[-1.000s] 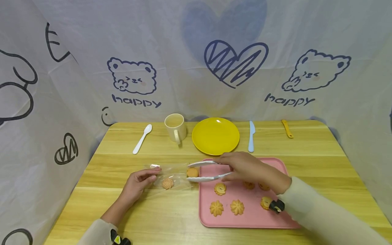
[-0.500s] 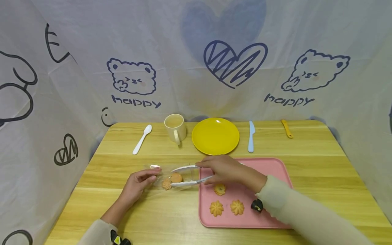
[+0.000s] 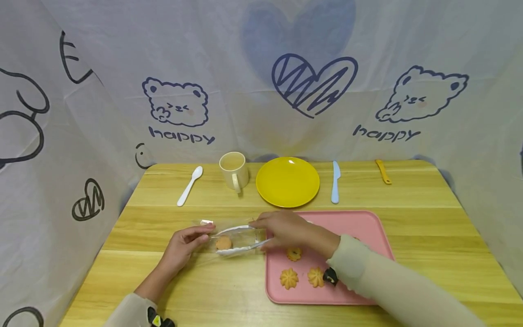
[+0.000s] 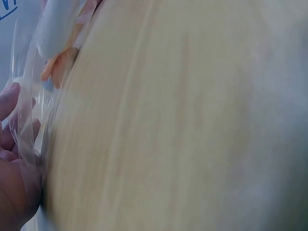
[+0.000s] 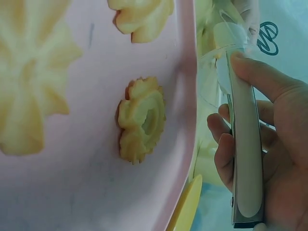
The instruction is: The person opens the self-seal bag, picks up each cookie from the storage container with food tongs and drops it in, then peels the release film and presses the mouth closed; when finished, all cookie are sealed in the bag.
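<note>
My left hand (image 3: 185, 247) holds the closed end of a clear plastic bag (image 3: 249, 238) by thumb and fingers, low over the table. My right hand (image 3: 286, 229) grips a pair of tongs (image 3: 239, 249) with white tips, reaching into the bag from its right end. Between the tips, inside the bag, is a round cookie (image 3: 223, 243); the swirl cookie there is hidden. In the left wrist view the film (image 4: 45, 108) lies between my fingers, near a white tong tip (image 4: 52, 29). In the right wrist view the thumb presses the tongs' metal handle (image 5: 248, 144).
Under my right forearm lies a pink tray (image 3: 367, 222) with several cookies, one star-shaped (image 3: 289, 278). Along the back stand a white spoon (image 3: 189, 186), a cream mug (image 3: 234, 171), a yellow plate (image 3: 288, 181), a blue knife (image 3: 335, 181) and a yellow utensil (image 3: 383, 172).
The right hand has moved left, carrying the round cookie in the tongs from the bag's mouth deep inside it. The left hand has stayed in place.
</note>
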The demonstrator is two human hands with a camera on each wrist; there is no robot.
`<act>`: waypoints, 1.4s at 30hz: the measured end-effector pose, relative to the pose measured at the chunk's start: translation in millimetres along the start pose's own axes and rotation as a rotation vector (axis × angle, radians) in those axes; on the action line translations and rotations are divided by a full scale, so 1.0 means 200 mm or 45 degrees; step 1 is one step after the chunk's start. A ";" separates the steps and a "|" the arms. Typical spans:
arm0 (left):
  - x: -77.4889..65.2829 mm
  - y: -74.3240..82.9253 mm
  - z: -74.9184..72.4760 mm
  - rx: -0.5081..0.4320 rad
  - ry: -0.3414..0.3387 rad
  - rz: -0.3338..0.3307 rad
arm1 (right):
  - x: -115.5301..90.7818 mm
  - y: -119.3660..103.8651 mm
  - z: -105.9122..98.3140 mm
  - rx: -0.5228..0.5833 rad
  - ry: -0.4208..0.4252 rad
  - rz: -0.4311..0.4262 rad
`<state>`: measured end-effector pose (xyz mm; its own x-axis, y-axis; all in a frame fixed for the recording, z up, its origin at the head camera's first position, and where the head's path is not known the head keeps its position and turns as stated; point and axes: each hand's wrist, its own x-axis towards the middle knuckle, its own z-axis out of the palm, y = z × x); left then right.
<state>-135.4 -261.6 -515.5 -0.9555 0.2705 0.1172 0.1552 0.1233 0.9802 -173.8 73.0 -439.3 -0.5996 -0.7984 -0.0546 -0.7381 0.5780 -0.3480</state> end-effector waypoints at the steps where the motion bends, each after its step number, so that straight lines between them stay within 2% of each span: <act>1: 0.00 0.00 0.00 0.001 0.000 -0.001 | 0.00 0.00 0.00 -0.004 -0.005 0.002; 10: 0.00 0.01 0.00 0.009 0.001 -0.015 | 0.00 0.02 0.02 0.000 -0.013 0.003; 19: 0.00 0.01 0.00 0.020 0.005 -0.022 | -0.07 0.05 0.00 0.066 0.020 0.054; 24: 0.00 0.01 0.00 0.022 0.008 -0.029 | -0.13 0.09 -0.01 0.113 0.028 0.096; 29: 0.00 0.01 0.00 0.012 0.015 -0.051 | -0.20 0.12 -0.04 0.085 0.056 0.100; 32: 0.00 0.01 0.00 0.015 0.016 -0.048 | -0.25 0.13 -0.05 0.102 0.063 0.137; 38: 0.00 0.00 0.00 0.015 0.006 -0.039 | -0.35 0.15 -0.06 0.209 0.068 0.277; 42: 0.00 0.00 0.00 0.025 0.009 -0.052 | -0.43 0.17 -0.06 0.203 0.095 0.299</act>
<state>-135.5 -261.3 -515.3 -0.9630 0.2579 0.0783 0.1208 0.1531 0.9808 -151.4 163.5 -435.1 -0.7740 -0.6276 -0.0842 -0.5216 0.7073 -0.4772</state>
